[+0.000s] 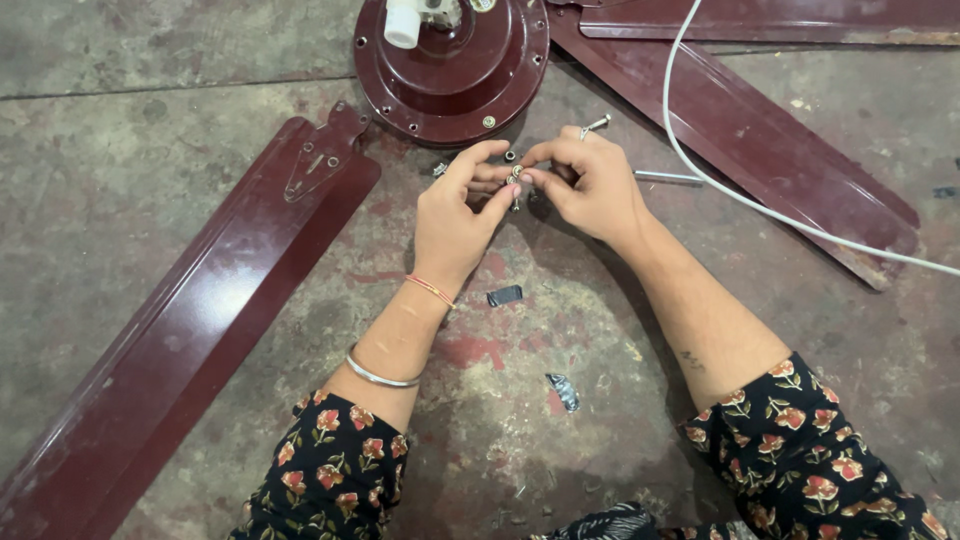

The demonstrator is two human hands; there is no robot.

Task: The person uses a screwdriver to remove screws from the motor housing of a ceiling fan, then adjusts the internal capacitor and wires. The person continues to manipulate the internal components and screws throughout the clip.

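Your fingers [497,183] meet in a pinch above the stained concrete floor [150,130]: the thumb and forefinger tips of your left hand [462,215] and of your right hand [590,185] close together on one small metal screw with a washer [516,176], which hangs between them, its shank pointing down. Both pinches are nearly shut, with only the screw keeping the fingertips apart. Your right hand also holds a second silver screw [597,124], tucked among its upper fingers (how tightly, you cannot tell from here).

Just beyond your fingertips lies the round dark-red metal fan motor housing [450,75], with screw holes around its rim and a white plastic cap [402,24] near its middle. A small dark nut [510,155] sits on the floor between the housing and your fingers, and another small bit of hardware [439,169] lies just left of your left forefinger.

Left of your left hand, a long dark-red fan blade [190,330] with a bracket end runs off down and away. Right of your right hand another dark-red blade [760,140] stretches out, crossed by a white cable [760,205]; a thin grey metal rod [668,177] lies just beside your right knuckles. Nearer to you than your fingers, between your forearms, lie two scraps of dark tape [504,296].
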